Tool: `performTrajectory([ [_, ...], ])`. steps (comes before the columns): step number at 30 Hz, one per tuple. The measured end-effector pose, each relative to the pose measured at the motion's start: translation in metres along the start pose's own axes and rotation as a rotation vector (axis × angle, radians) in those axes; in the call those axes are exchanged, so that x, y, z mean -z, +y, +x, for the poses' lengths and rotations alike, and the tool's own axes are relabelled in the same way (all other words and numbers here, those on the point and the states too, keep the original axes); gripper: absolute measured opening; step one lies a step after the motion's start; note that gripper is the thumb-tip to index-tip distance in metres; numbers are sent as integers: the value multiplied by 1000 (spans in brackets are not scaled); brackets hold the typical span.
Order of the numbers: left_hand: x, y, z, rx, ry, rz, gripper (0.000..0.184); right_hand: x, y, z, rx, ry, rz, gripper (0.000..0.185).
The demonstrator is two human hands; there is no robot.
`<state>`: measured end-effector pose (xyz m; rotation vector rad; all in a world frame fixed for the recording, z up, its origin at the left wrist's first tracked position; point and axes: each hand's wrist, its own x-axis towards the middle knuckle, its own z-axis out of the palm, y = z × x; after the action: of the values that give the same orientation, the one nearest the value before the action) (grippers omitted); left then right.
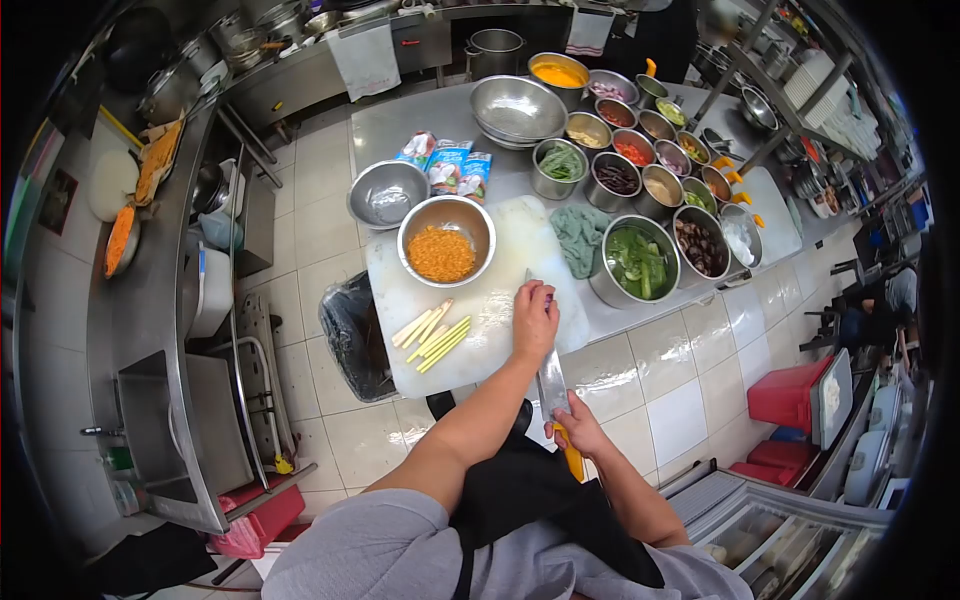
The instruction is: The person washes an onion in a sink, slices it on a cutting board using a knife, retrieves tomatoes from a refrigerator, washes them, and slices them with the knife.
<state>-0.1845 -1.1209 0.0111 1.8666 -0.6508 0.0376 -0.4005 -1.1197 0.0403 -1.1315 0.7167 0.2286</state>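
Note:
In the head view, my right hand (583,428) is closed around the yellow handle of a large kitchen knife (552,382). Its broad blade points away from me, at the near right edge of the white cutting board (490,345). Over the board's right side, my left hand (537,318) has its fingers curled together; a bit of purple shows at them, too small to name. Cut lemongrass stalks (443,342) lie on the board left of that hand. Behind them stands a steel bowl (402,232) holding a chopped orange ingredient (440,254).
Right of the board are a green cloth (578,240), a pot of green vegetables (637,262) and several steel containers of ingredients. Behind it sit an empty steel bowl (388,194), blue packets (474,177) and a wide bowl (518,108). A lined bin (355,340) stands at left.

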Motion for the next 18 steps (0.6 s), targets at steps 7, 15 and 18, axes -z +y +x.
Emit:
performTrajectory([
  [7, 28, 29, 53, -13, 129, -257, 24, -44, -82, -15, 95, 126, -225, 14],
  [15, 179, -48, 242, 111, 529, -270, 18, -119, -206, 39, 188, -10, -458, 15],
  [18, 199, -107, 277, 222, 319, -175, 19, -104, -198, 40, 248, 121, -339, 23],
])
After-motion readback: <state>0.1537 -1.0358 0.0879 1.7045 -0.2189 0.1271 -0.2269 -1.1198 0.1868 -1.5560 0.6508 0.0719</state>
